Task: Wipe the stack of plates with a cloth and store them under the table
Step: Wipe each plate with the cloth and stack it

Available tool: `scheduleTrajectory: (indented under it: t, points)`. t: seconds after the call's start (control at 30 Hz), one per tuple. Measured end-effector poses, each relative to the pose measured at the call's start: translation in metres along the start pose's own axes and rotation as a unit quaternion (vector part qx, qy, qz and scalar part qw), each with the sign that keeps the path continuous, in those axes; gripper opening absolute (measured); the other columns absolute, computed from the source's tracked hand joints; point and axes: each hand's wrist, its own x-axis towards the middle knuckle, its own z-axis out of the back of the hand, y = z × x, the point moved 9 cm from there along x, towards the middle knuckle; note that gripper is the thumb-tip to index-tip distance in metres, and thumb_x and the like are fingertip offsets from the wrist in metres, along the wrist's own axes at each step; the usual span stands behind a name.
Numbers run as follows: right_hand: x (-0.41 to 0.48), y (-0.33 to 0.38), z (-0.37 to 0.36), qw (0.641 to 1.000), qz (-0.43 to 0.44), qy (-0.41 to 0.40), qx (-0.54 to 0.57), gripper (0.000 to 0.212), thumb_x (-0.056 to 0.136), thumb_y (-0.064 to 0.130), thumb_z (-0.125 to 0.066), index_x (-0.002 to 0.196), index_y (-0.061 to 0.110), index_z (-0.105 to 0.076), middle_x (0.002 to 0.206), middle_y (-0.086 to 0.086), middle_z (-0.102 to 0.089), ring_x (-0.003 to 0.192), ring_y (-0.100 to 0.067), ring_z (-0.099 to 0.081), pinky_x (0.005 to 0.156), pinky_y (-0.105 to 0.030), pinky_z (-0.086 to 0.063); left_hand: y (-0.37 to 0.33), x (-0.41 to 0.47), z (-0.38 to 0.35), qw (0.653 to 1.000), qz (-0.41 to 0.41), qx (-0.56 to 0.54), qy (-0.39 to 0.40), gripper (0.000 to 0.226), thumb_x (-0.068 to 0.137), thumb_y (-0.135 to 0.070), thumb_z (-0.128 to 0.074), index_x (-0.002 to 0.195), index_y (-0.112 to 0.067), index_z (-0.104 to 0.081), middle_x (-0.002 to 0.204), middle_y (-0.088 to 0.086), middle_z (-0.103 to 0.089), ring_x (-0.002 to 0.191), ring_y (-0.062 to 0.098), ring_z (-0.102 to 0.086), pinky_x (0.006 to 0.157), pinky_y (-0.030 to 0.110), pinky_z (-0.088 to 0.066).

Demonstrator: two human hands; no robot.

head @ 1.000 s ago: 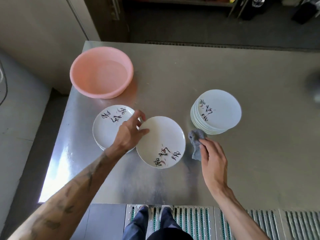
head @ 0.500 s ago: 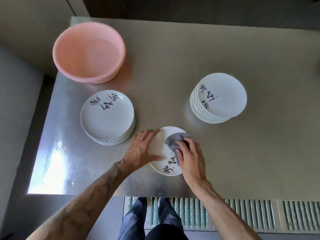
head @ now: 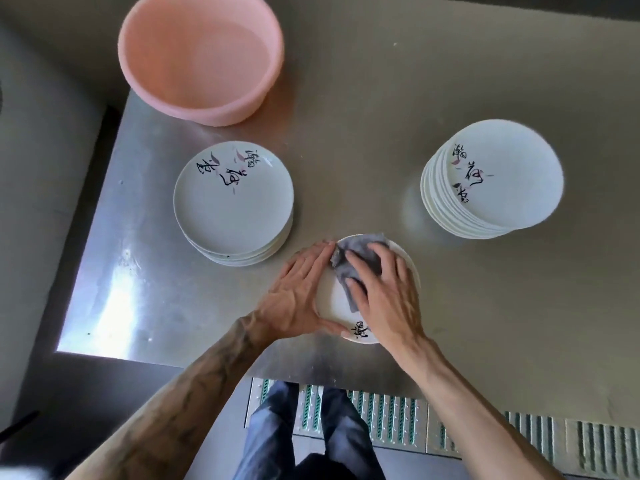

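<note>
Head view: a single plate lies on the steel table near its front edge. The left hand braces the plate's rim at 9 o'clock, fingers straight. The right hand presses a grey cloth flat onto the plate, fingers spread. From this plate, one plate stack sits at 10 o'clock, another stack at 2, and a pink basin at 11.

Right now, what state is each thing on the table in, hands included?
single plate: flat on the table, being wiped.
grey cloth: pressed onto the single plate.
right hand: presses the cloth.
left hand: braces the plate's left rim.
left stack of plates: upright, untouched.
right stack of plates: taller, slightly fanned, untouched.
pink basin: upright, contents unclear.
</note>
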Motion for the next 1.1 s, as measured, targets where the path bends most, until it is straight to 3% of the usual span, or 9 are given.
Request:
scheduleTrajectory:
  t: [0.1,0.23,0.43,0.57,0.67,0.77,0.87,1.0,1.1]
  points:
    - [-0.003,0.016,-0.01,0.999,0.034,0.017,0.016,0.043,0.099,0.042,-0.055,0.14,0.029,-0.058,0.146,-0.008,-0.047,0.116,-0.03,-0.049,0.1,-0.044,-0.043,0.001,0.0,-0.001,1.0,0.007,0.007,-0.012,0.15,0.056,-0.095,-0.067,0.163,-0.005,-0.012,0.17,0.008,-0.018,0.157,0.02,-0.018,0.128,0.043,-0.016]
    - [-0.046,0.016,-0.011,0.984,0.164,0.074,-0.005,0.04,0.101,0.043,-0.05,0.14,0.034,-0.055,0.149,-0.002,-0.045,0.12,-0.028,-0.049,0.1,-0.044,-0.044,0.001,-0.001,-0.005,0.999,0.001,0.036,-0.006,0.151,0.058,-0.096,-0.065,0.162,-0.002,-0.011,0.171,0.01,-0.014,0.158,0.021,-0.015,0.129,0.041,-0.011]
    - [-0.053,-0.035,0.015,0.995,0.059,0.053,-0.052,0.044,0.099,0.044,-0.052,0.141,0.03,-0.055,0.146,-0.004,-0.046,0.12,-0.026,-0.049,0.104,-0.038,-0.042,0.0,-0.001,-0.004,0.999,0.009,0.037,-0.002,0.152,0.056,-0.1,-0.06,0.164,-0.008,-0.007,0.173,0.005,-0.008,0.159,0.015,-0.006,0.13,0.043,-0.01]
    - [-0.07,-0.002,0.0,0.991,0.106,0.083,0.007,0.039,0.101,0.042,-0.05,0.139,0.034,-0.056,0.149,0.002,-0.044,0.122,-0.024,-0.049,0.107,-0.036,-0.04,0.001,-0.001,-0.007,0.999,0.01,0.042,0.016,0.156,0.052,-0.1,-0.062,0.164,-0.008,-0.003,0.173,0.006,-0.005,0.159,0.017,-0.003,0.13,0.043,-0.006]
    - [-0.04,0.017,-0.01,0.988,0.133,0.082,0.005,0.047,0.098,0.044,-0.053,0.144,0.031,-0.054,0.154,0.001,-0.042,0.132,-0.024,-0.044,0.112,-0.038,-0.037,-0.001,0.0,-0.007,0.999,0.004,0.045,0.018,0.156,0.053,-0.1,-0.062,0.163,-0.005,-0.007,0.172,0.01,-0.009,0.159,0.019,-0.005,0.13,0.041,-0.005]
    - [-0.005,0.005,-0.006,0.993,0.093,0.064,-0.014,0.052,0.098,0.049,-0.053,0.146,0.029,-0.052,0.155,-0.001,-0.041,0.134,-0.025,-0.044,0.113,-0.04,-0.038,0.0,0.0,-0.004,0.999,0.004,0.04,-0.001,0.153,0.053,-0.101,-0.061,0.162,-0.004,-0.014,0.171,0.009,-0.016,0.159,0.019,-0.011,0.129,0.043,-0.011]
    - [0.008,-0.01,0.007,0.999,0.033,0.022,-0.025,0.05,0.097,0.049,-0.055,0.143,0.028,-0.054,0.149,-0.003,-0.044,0.125,-0.027,-0.047,0.105,-0.042,-0.043,0.001,0.0,-0.004,0.999,0.014,0.04,-0.004,0.153,0.052,-0.103,-0.059,0.163,-0.008,-0.012,0.172,0.006,-0.014,0.159,0.016,-0.009,0.129,0.043,-0.011]
    - [0.003,0.017,-0.008,0.997,0.034,0.07,0.023,0.051,0.095,0.046,-0.058,0.142,0.028,-0.055,0.148,-0.002,-0.045,0.123,-0.027,-0.047,0.104,-0.045,-0.043,0.001,0.0,-0.004,0.999,0.018,0.027,-0.022,0.153,0.052,-0.102,-0.061,0.162,-0.006,-0.014,0.17,0.007,-0.019,0.158,0.013,-0.011,0.129,0.039,-0.011]
    - [-0.013,0.024,-0.006,0.99,0.099,0.1,0.013,0.047,0.096,0.047,-0.055,0.141,0.031,-0.054,0.148,0.0,-0.044,0.123,-0.026,-0.046,0.105,-0.044,-0.042,0.001,0.0,-0.003,0.999,0.012,0.021,-0.028,0.152,0.053,-0.101,-0.061,0.162,-0.005,-0.015,0.17,0.008,-0.019,0.157,0.016,-0.015,0.129,0.039,-0.011]
